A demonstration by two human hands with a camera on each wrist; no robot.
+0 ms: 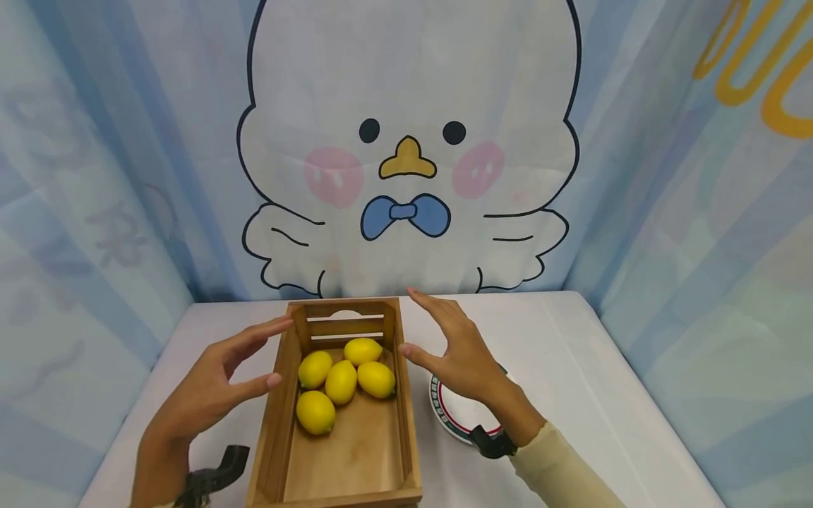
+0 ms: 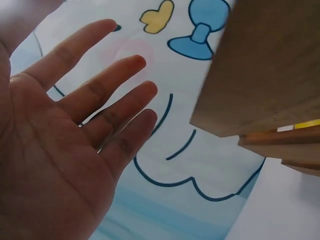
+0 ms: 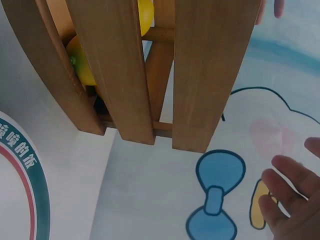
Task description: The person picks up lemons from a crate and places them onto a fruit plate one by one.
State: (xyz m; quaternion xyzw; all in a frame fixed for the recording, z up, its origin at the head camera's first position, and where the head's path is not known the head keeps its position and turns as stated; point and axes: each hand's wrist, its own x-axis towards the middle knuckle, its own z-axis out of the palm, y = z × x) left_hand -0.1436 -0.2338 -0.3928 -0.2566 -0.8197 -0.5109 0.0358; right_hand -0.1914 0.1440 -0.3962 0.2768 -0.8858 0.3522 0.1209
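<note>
A wooden crate point(image 1: 346, 466) with slatted sides stands on the table, several yellow lemons point(image 1: 341, 382) lying loose in its far half. Left of the crate is my left hand point(image 1: 206, 381), its thumb and fingers spread apart and holding nothing. On the other side my right hand point(image 1: 462, 349) hovers in the same way, fingers extended and nothing in them. Both wrist views show a gap between the fingers and the crate's slats point(image 3: 210, 65). Partly hidden below the right hand and wrist is a round white plate point(image 1: 460, 408) with a green and red rim.
A white cloth covers the table point(image 1: 546, 339). Behind it hangs a curtain point(image 1: 406, 261) with a cartoon bird, and more pale blue curtains point(image 1: 718, 282) close off both sides. Dark camera mounts point(image 1: 219, 471) are strapped to the wrists.
</note>
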